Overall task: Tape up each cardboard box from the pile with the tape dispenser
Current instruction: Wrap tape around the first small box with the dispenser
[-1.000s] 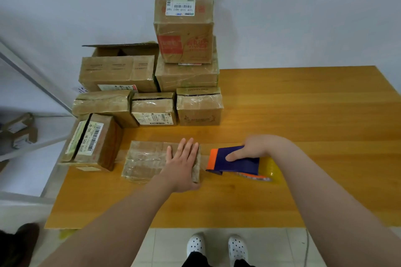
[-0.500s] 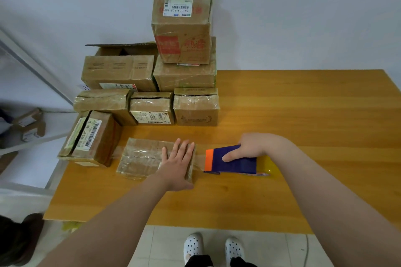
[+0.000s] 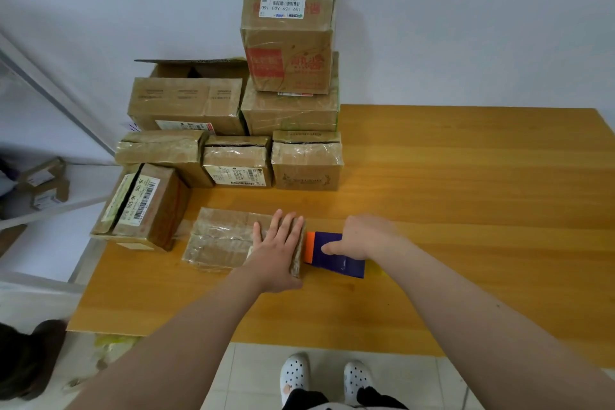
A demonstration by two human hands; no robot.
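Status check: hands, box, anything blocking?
Left hand flat on low cardboard box. Right hand grips tape dispenser at its right end. Pile stands clear behind.

tape dispenser (image 3: 336, 255) slid left: its orange nose now sits right at the flat box's (image 3: 219, 240) right end, gap closed. right hand (image 3: 362, 238) came with it. Body now skewed, yellow roll mostly hidden.
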